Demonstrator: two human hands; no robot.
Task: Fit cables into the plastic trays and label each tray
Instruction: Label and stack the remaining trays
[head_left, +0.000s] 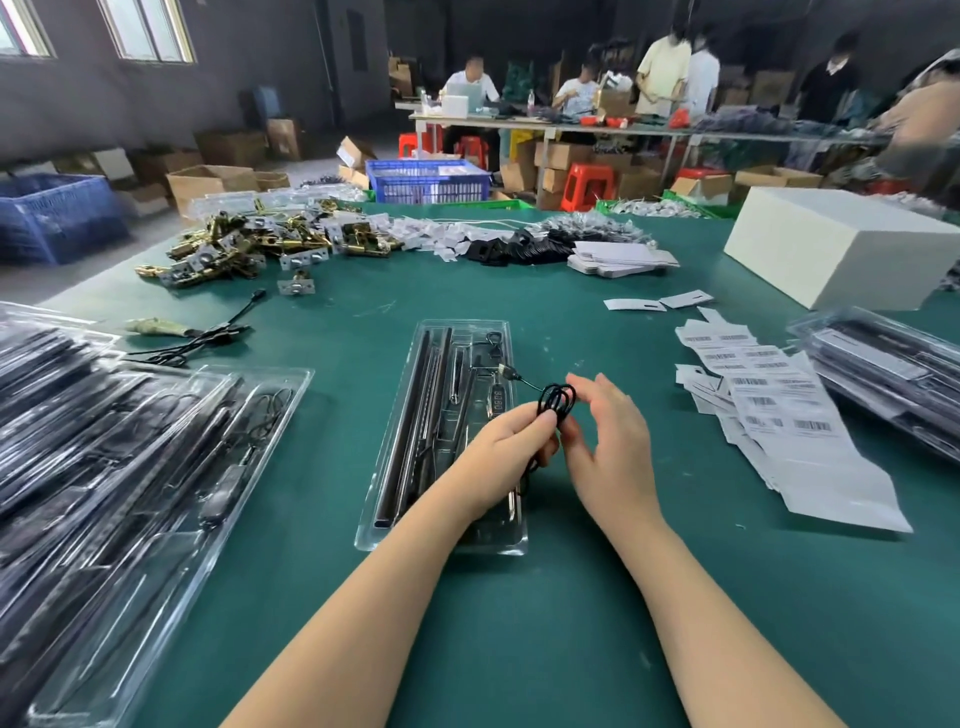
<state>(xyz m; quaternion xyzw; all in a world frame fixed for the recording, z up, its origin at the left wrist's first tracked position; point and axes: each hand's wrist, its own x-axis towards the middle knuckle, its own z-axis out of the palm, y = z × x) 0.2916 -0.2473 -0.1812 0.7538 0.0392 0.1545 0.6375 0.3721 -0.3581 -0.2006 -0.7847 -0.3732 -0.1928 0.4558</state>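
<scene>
A clear plastic tray (395, 441) lies on the green table (571, 623), its long axis running away from the person, with dark rods seated along its left channels. Above the tray's right-hand side the left hand (511, 441) pinches a small coil of black cable (557, 399) between thumb and curled fingertips; the loops stand up out of the pinch. From the coil a short free length runs up and to the left, ending in a USB plug (506, 370) that hangs over the tray's far right compartment. The right hand (608, 431) sits just beside the coil on its right, fingers loosely extended and holding nothing; whether a fingertip touches the loops cannot be told. The coil is therefore already over the tray's right edge, and the open pocket for it appears to lie directly below and slightly left of the pinch, so the left hand is the nearer one for lowering it in, with the right free to press the loops flat. Barcode labels (769, 400) lie fanned out on the table to the right, nearer the right hand. Stacks of loaded trays (130, 441) rest at the left. No label is visible on the central tray.
</scene>
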